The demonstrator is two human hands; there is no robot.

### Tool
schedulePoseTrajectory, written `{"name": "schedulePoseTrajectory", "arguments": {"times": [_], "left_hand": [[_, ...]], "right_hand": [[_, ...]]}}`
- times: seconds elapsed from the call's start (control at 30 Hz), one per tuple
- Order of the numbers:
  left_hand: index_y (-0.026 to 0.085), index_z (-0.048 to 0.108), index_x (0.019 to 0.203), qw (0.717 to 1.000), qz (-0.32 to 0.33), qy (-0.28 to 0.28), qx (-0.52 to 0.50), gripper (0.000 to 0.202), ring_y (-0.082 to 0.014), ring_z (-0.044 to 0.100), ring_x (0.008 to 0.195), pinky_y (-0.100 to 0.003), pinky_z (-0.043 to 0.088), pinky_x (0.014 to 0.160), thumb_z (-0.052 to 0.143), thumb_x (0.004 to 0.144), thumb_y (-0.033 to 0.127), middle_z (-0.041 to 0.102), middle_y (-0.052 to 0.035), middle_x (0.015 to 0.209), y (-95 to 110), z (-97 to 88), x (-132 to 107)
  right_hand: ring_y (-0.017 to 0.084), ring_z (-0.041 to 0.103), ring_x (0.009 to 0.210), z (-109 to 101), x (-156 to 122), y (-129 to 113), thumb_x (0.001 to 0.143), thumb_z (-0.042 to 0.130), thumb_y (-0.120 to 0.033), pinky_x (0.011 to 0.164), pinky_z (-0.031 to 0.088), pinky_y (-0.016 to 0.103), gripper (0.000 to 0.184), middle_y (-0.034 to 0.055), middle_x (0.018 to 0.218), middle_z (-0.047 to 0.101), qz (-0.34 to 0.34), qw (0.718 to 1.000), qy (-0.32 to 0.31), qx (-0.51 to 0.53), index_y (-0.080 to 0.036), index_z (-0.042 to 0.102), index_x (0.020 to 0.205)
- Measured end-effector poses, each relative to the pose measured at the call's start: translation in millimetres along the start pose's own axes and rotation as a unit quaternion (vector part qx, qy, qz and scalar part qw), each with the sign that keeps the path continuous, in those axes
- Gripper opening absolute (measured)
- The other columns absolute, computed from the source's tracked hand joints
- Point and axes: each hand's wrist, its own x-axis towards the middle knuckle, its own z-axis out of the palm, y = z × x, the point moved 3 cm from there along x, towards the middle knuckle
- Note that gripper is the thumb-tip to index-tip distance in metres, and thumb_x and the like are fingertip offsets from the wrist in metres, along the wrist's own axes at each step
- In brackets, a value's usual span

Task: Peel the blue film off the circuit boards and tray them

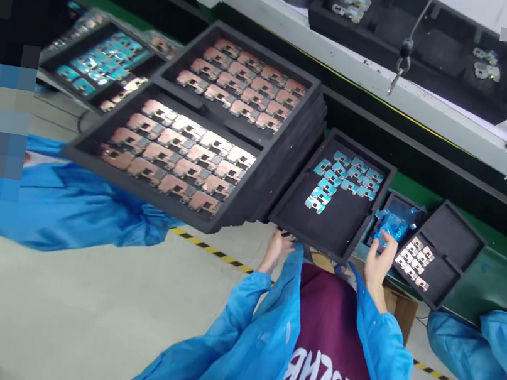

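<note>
My left hand [276,250] is just below the near left corner of a black foam tray [324,226]. Its fingers are curled together, and the tray's edge and my sleeve partly hide what they hold, if anything. In this tray lie several small metal plates [331,181] covered with blue film. To the right, my right hand [382,260] is at the near edge of a small dark bin [388,200] heaped with crumpled blue film [391,226]. Its thumb and forefinger are apart, with nothing visible between them.
A tall stack of black trays [265,173] with copper-coloured plates stands on the left. A smaller tray [452,245] with bare plates is at right. Above runs a white shelf [454,125] bearing a long black tray [414,68]. A hook [400,66] hangs down. Blue-sleeved people are on both sides.
</note>
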Motion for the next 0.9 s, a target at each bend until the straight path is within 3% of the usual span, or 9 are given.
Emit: {"name": "schedulePoseTrajectory", "arguments": {"times": [0.07,0.17,0.27,0.37,0.5,0.7,0.8,0.87,0.9], "left_hand": [[0.013,0.074,0.113,0.997,0.004,-0.045,0.062,0.046,-0.0298,0.080,0.101,-0.035,0.065,0.079,0.053,0.108,0.054,0.081,-0.0146,0.103,0,-2.0,-21],[0.020,0.079,0.093,0.981,0.032,-0.127,0.141,0.025,-0.0340,0.079,0.109,-0.041,0.063,0.099,0.076,0.093,0.044,0.084,-0.0113,0.098,9,-1.3,-62],[0.025,0.083,0.111,0.954,0.108,-0.212,0.185,0.026,-0.0315,0.075,0.126,-0.043,0.054,0.118,0.074,0.095,0.042,0.085,-0.0082,0.124,38,1.3,-95],[0.023,0.078,0.130,0.923,0.203,-0.265,0.190,0.040,-0.0274,0.075,0.127,-0.042,0.055,0.116,0.055,0.108,0.048,0.081,-0.0102,0.134,73,3.9,-106],[0.018,0.077,0.127,0.931,0.236,-0.230,0.154,0.042,-0.0288,0.079,0.117,-0.043,0.061,0.105,0.053,0.110,0.048,0.082,-0.0149,0.127,100,9.1,-84],[0.019,0.077,0.123,0.933,0.311,-0.088,0.160,0.035,-0.0274,0.077,0.116,-0.041,0.061,0.102,0.052,0.110,0.041,0.080,-0.0147,0.126,111,24.3,-53],[0.019,0.076,0.126,0.900,0.370,-0.012,0.229,0.031,-0.0316,0.069,0.131,-0.049,0.056,0.115,0.059,0.107,0.035,0.075,-0.0174,0.136,120,30.1,-52],[0.019,0.077,0.129,0.869,0.407,-0.012,0.280,0.032,-0.0352,0.061,0.142,-0.055,0.047,0.126,0.067,0.101,0.030,0.072,-0.0178,0.145,127,38.0,-54],[0.020,0.077,0.129,0.861,0.412,-0.038,0.295,0.033,-0.0358,0.061,0.143,-0.056,0.044,0.128,0.069,0.099,0.029,0.072,-0.0167,0.145,130,43.9,-55]], "right_hand": [[0.031,0.062,0.131,16,8,-38,0.111,0.047,-0.044,0.112,0.055,0.051,0.040,0.0175,0.139,0.067,-0.099,0.994,-0.037,-0.013,-0.022,0.065,0.139],[0.030,0.064,0.124,72,18,-86,0.111,0.054,-0.037,0.110,0.056,0.047,0.032,0.0145,0.132,0.070,-0.179,0.961,-0.199,-0.074,-0.023,0.067,0.137],[0.034,0.060,0.125,120,25,-103,0.109,0.059,-0.032,0.105,0.058,0.048,0.034,0.0178,0.133,0.065,-0.137,0.949,-0.227,-0.169,-0.019,0.064,0.140],[0.034,0.057,0.125,141,28,-104,0.108,0.059,-0.026,0.101,0.059,0.046,0.030,0.0187,0.135,0.060,-0.100,0.943,-0.233,-0.214,-0.019,0.062,0.137],[0.032,0.056,0.127,141,29,-101,0.106,0.062,-0.022,0.097,0.060,0.042,0.029,0.0170,0.134,0.058,-0.082,0.941,-0.258,-0.202,-0.020,0.059,0.135],[0.031,0.058,0.127,135,34,-96,0.101,0.066,-0.018,0.098,0.059,0.041,0.026,0.0174,0.134,0.060,-0.080,0.943,-0.277,-0.169,-0.017,0.061,0.126],[0.027,0.063,0.116,123,35,-96,0.100,0.063,-0.013,0.097,0.059,0.039,0.015,0.0130,0.124,0.066,-0.083,0.944,-0.293,-0.131,-0.019,0.066,0.114],[0.022,0.067,0.105,104,35,-98,0.102,0.063,-0.014,0.095,0.059,0.034,0.013,0.0071,0.114,0.071,-0.095,0.942,-0.306,-0.095,-0.021,0.069,0.112],[0.020,0.069,0.100,91,35,-99,0.103,0.065,-0.017,0.092,0.059,0.032,0.012,0.0049,0.110,0.072,-0.103,0.943,-0.309,-0.064,-0.022,0.070,0.112]]}}
